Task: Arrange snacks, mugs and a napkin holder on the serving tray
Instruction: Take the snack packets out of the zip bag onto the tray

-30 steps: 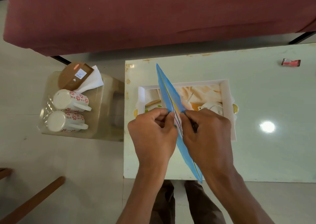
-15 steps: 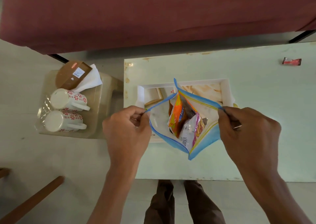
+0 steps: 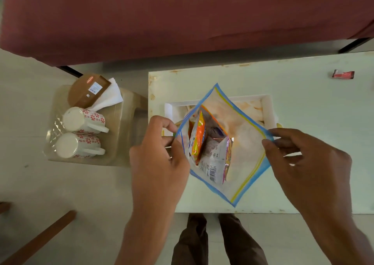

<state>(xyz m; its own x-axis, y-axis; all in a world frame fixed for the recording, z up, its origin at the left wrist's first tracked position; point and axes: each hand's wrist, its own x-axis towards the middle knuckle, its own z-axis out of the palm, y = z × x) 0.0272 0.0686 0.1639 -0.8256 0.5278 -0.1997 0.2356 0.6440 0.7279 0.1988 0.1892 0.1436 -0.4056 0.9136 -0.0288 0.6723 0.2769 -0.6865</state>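
Note:
A clear zip bag (image 3: 244, 143) with a blue rim hangs wide open above the white serving tray (image 3: 267, 107) on the pale table (image 3: 315, 123). My left hand (image 3: 159, 155) pinches the bag's left rim and my right hand (image 3: 303, 163) pinches its right rim. Inside stand an orange snack packet (image 3: 199, 141) and a silver-purple one (image 3: 216, 159). On a beige stool (image 3: 121, 141) to the left lie two white mugs with red flowers (image 3: 81, 121) (image 3: 74, 145) on their sides, behind them a brown napkin holder (image 3: 87, 91) with white napkins.
A dark red sofa (image 3: 182, 18) fills the far side. A small red wrapper (image 3: 343, 75) lies at the table's far right. A wooden bar (image 3: 38, 238) crosses the floor at lower left. My legs show under the table's near edge.
The bag was held edge-on and closed a second ago. Both hands have pulled its rims apart, and the mouth now gapes wider, showing the packets inside.

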